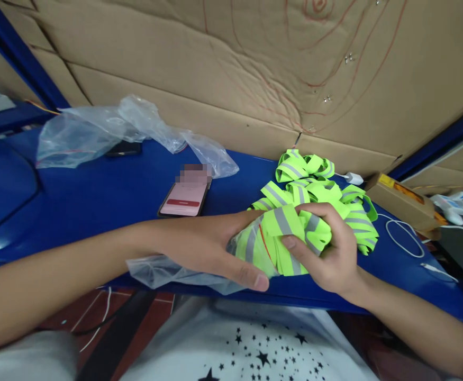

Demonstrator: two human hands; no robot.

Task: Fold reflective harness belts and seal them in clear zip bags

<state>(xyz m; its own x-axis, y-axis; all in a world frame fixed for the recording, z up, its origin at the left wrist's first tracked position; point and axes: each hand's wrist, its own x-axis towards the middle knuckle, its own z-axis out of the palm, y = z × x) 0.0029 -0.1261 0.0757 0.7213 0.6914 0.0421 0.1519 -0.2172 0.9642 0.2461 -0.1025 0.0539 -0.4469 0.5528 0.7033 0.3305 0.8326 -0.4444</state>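
A bundle of neon-yellow reflective bands [282, 233] with grey stripes is between my two hands at the table's front edge. Its left part sits inside a clear zip bag [187, 276], whose red seal line crosses the bands. My left hand [211, 246] is wrapped round the bag and bundle from the left, thumb stretched along the front, other fingers hidden behind. My right hand [330, 248] grips the bundle's right end, thumb in front and fingers over the top. Just behind lies a loose pile of the same reflective bands [314, 190].
On the blue table [96, 201] a phone [185, 193] with a lit screen lies left of the pile. Several clear plastic bags [147, 124] lie along the cardboard wall [175, 58], near a dark flat object [124, 148]. White cables [404, 235] and a cardboard box [404, 201] are at right.
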